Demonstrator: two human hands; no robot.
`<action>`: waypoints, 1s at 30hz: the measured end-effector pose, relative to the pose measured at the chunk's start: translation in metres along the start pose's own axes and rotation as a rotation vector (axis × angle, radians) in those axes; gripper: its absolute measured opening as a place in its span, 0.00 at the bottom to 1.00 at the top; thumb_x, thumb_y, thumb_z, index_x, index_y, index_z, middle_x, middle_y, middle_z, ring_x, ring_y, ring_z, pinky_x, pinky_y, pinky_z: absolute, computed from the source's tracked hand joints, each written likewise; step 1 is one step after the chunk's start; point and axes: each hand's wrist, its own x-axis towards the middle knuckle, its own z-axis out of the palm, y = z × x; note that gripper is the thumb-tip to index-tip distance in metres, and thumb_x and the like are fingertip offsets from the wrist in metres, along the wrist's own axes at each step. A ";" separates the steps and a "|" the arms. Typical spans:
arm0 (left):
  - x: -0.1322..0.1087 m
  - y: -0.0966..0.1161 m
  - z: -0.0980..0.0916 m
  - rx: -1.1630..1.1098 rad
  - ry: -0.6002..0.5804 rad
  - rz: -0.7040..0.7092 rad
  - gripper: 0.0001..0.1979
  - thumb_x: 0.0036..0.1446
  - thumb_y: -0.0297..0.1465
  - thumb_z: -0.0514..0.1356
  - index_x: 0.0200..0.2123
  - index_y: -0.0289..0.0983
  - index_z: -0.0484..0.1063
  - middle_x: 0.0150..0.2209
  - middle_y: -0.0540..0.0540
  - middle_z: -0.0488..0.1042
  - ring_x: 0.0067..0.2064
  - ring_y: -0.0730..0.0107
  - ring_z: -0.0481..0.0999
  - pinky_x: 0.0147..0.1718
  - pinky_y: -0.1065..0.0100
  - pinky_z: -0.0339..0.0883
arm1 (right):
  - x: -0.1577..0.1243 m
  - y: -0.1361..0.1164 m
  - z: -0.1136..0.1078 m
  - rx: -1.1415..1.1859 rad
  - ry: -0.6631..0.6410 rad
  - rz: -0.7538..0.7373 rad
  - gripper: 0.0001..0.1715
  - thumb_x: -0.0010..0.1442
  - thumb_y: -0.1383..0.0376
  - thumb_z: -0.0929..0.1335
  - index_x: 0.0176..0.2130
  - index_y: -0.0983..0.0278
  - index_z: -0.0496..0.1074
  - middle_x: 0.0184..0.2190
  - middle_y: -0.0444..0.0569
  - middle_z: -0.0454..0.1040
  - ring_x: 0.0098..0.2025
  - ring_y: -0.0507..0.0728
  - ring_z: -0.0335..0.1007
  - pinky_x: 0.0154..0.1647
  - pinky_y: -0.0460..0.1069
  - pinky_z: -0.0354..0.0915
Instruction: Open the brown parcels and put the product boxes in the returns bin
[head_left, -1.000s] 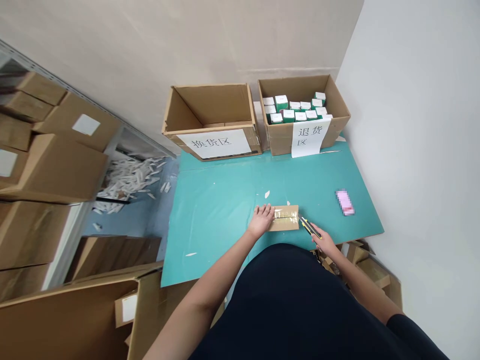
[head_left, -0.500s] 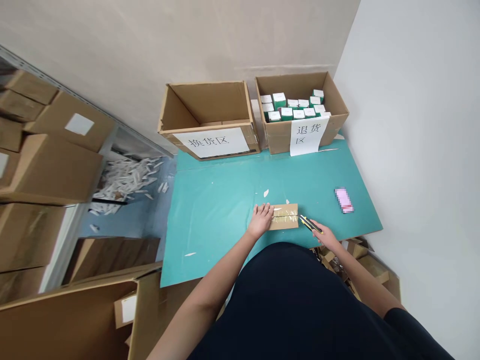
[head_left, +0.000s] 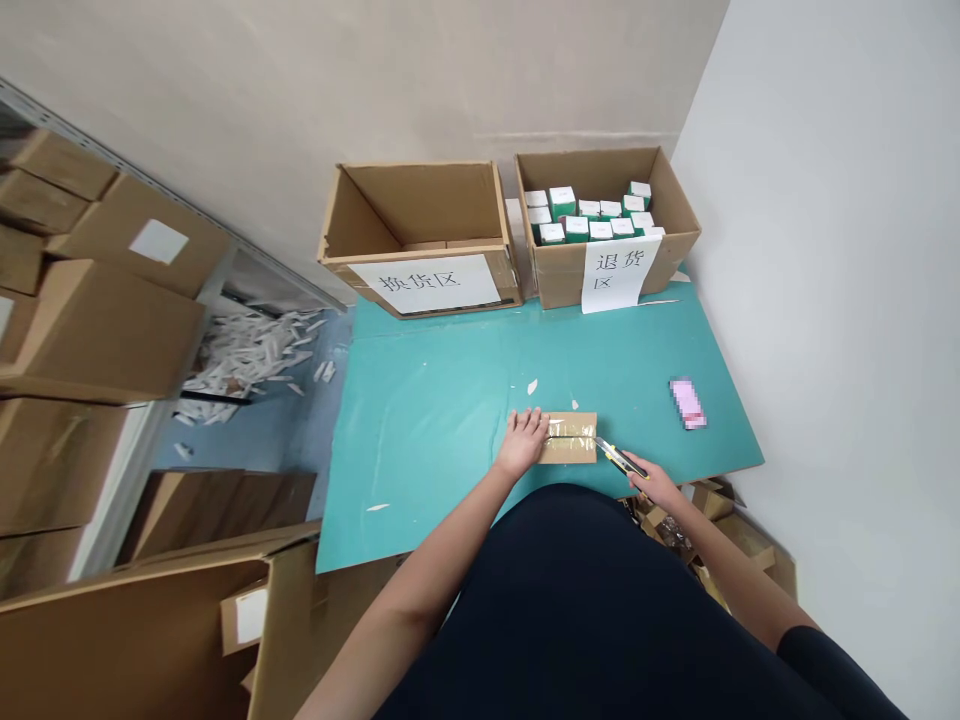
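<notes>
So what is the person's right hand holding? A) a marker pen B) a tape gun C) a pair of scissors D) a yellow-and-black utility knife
D: the right hand grips a yellow-and-black utility knife, its tip at the edge of a taped cardboard parcel.

Teal board [head_left: 420, 440], scattered white flecks.
On it: tan carton [head_left: 570, 451], clear tape stripe; just beside, yellow-and-black utility knife [head_left: 619, 460].

Head-worn camera, facing forward and down past torso [head_left: 570, 610], close above left hand [head_left: 523, 442], right hand [head_left: 651, 481], teal tabletop [head_left: 427, 420]
</notes>
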 end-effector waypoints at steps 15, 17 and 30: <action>-0.001 -0.005 0.010 0.098 0.048 0.057 0.24 0.69 0.31 0.50 0.65 0.36 0.66 0.67 0.33 0.64 0.68 0.45 0.62 0.67 0.39 0.46 | -0.021 0.018 0.023 0.127 0.022 0.049 0.45 0.56 0.52 0.67 0.69 0.60 0.59 0.26 0.40 0.71 0.18 0.49 0.61 0.17 0.43 0.58; -0.001 -0.005 0.011 0.094 0.051 0.055 0.24 0.68 0.31 0.50 0.65 0.37 0.66 0.67 0.33 0.65 0.68 0.45 0.62 0.67 0.40 0.45 | -0.024 0.021 0.026 0.132 0.028 0.055 0.45 0.56 0.52 0.67 0.69 0.59 0.59 0.25 0.39 0.71 0.18 0.49 0.62 0.16 0.43 0.58; -0.001 -0.008 0.012 0.054 0.087 0.037 0.23 0.69 0.32 0.50 0.64 0.37 0.67 0.66 0.33 0.66 0.68 0.46 0.63 0.67 0.40 0.46 | -0.019 0.024 0.024 0.193 0.099 -0.029 0.43 0.55 0.51 0.69 0.66 0.62 0.66 0.24 0.40 0.73 0.18 0.49 0.62 0.17 0.44 0.60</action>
